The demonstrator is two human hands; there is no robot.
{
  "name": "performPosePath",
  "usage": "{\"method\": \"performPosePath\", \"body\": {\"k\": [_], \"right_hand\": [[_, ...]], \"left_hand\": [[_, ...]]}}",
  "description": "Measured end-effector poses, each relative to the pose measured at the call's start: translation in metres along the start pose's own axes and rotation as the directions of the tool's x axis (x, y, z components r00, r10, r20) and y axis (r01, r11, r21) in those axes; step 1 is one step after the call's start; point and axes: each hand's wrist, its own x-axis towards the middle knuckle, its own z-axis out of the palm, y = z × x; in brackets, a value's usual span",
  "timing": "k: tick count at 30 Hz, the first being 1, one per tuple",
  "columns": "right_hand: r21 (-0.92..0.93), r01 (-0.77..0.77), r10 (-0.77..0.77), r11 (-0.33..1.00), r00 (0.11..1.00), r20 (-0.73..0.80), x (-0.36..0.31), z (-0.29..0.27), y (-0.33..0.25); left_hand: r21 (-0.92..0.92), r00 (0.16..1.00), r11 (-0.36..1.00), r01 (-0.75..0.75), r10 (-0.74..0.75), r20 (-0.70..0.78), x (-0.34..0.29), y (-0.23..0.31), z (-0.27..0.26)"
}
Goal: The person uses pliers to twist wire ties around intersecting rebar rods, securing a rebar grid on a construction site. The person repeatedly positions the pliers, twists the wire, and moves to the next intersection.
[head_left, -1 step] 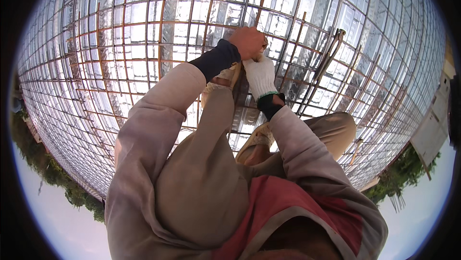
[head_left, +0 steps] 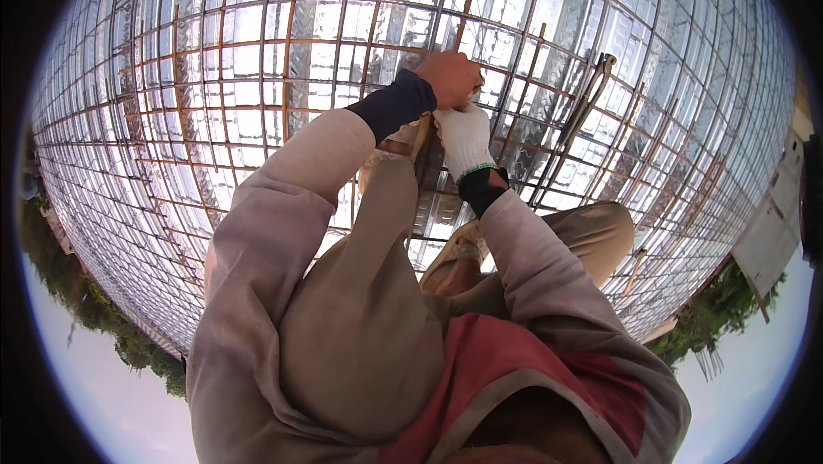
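My bare left hand, below a dark wristband, is closed over the reinforcing mesh, just in front of my forward foot. Against its underside sits my right hand in a white knit glove, with its fingers curled and partly covered by the left. Whatever lies between the two hands is hidden. Thin wire-like strands show faintly just beyond the left hand. A short rusty bar rises beside them. Under both hands runs the grid of steel bars, above shiny ribbed metal decking.
Right of my hands, a long dark bar with a bent end lies slantwise on the mesh. My shoes are on the grid, one ahead of the other. Pale panels stand at the right edge, and trees at the lower left.
My left hand has shifted slightly right and toward me. Thin strands now show beyond it. The right hand has hardly moved.
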Motion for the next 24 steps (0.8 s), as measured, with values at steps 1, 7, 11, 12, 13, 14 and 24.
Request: {"method": "performPosePath", "body": {"k": [1,7,11,12,13,14,24], "right_hand": [[0.25,-0.142,0.131,0.958,0.989,0.061,-0.005,0.001,-0.003],[0.216,-0.166,0.125,0.962,0.974,0.19,-0.013,-0.036,-0.014],[-0.065,0.028,-0.021,0.997,0.994,0.11,0.007,-0.044,-0.021],[-0.133,0.084,-0.077,0.988,0.995,0.057,0.011,-0.043,-0.021],[-0.203,0.134,-0.136,0.97,0.991,0.008,0.015,-0.043,-0.02],[-0.233,0.16,-0.167,0.959,0.986,-0.01,0.019,-0.043,-0.021],[-0.353,0.342,-0.344,0.871,0.937,0.059,0.045,-0.052,-0.035]], "left_hand": [[-0.028,0.999,1.0,-0.002,0.003,0.034,0.007,0.0,-0.002],[-0.332,0.989,0.943,-0.028,-0.022,-0.144,-0.01,-0.015,-0.024],[-0.322,0.952,0.947,-0.013,-0.087,-0.295,-0.047,-0.007,-0.029],[-0.341,0.967,0.94,0.025,-0.108,-0.229,-0.054,-0.004,-0.031],[-0.307,0.955,0.951,0.031,-0.119,-0.271,-0.062,0.0,-0.027],[-0.273,0.94,0.961,0.04,-0.129,-0.316,-0.07,0.003,-0.021],[0.166,0.957,0.984,-0.069,0.112,-0.266,-0.092,0.027,-0.007]]}}
